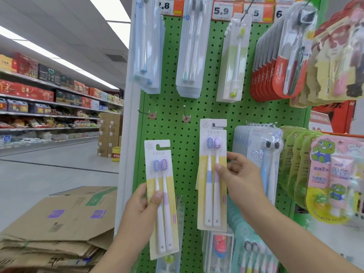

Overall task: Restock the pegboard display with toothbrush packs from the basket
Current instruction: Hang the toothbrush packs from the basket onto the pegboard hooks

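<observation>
A green pegboard (187, 146) fills the middle of the view, hung with toothbrush packs. My left hand (139, 209) grips a yellow-and-white twin toothbrush pack (163, 194) low in front of the board. My right hand (238, 174) pinches a matching twin pack (211, 186), held up against the board with its hanger slot near the top. Two bare metal hooks (146, 113) (185, 113) stick out of the board above the packs. The basket is out of sight.
Full hooks of clear, red and children's toothbrush packs (283, 62) hang above and to the right. Flattened cardboard boxes (59, 223) lie stacked at lower left. An aisle with stocked shelves (49, 103) runs off to the left.
</observation>
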